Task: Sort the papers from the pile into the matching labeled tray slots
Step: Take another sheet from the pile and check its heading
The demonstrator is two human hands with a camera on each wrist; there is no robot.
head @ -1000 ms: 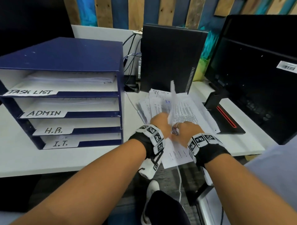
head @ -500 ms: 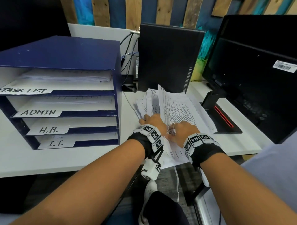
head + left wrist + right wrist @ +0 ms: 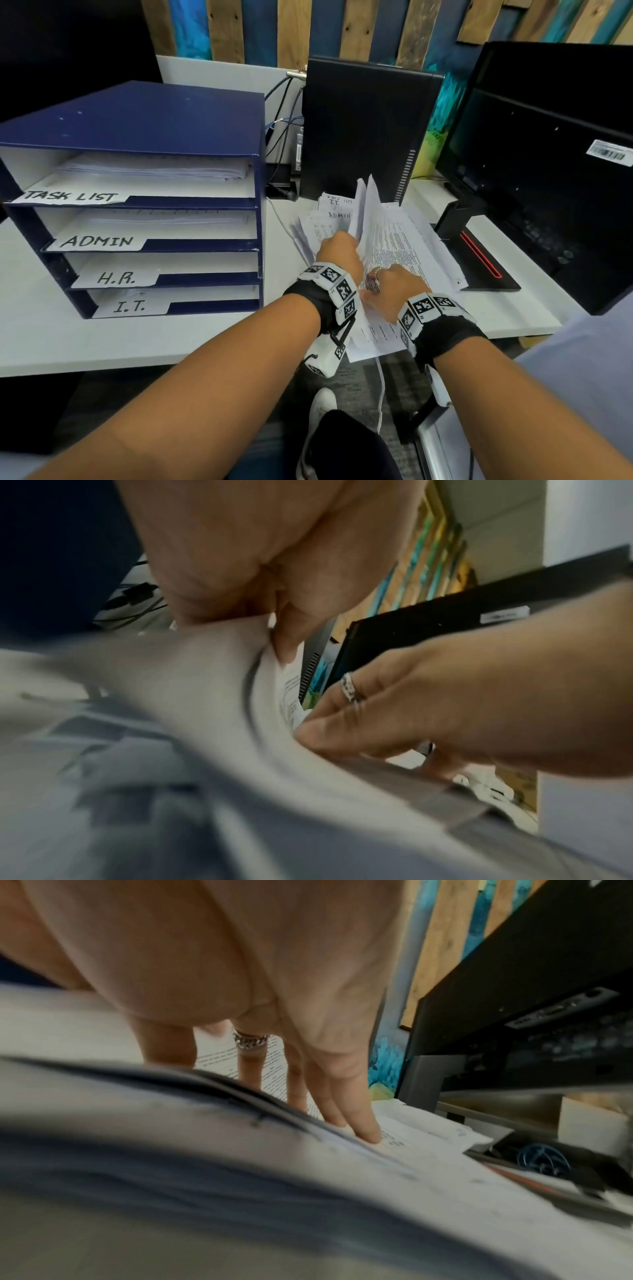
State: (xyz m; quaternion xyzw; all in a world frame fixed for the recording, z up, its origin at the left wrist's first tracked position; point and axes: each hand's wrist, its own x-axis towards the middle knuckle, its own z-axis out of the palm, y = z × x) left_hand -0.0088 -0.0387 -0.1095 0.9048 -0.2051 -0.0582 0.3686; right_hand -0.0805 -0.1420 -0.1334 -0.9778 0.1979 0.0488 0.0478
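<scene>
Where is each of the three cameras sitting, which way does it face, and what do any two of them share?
Head: worn high, facing forward and down at the desk, blue tray and paper pile; both forearms and hands show.
Left wrist: low under the left hand, looking along its fingers pinching a lifted sheet; the right hand shows too.
Right wrist: under the right hand, fingers straight on the pile.
Shared: both wrist views show the ring.
</scene>
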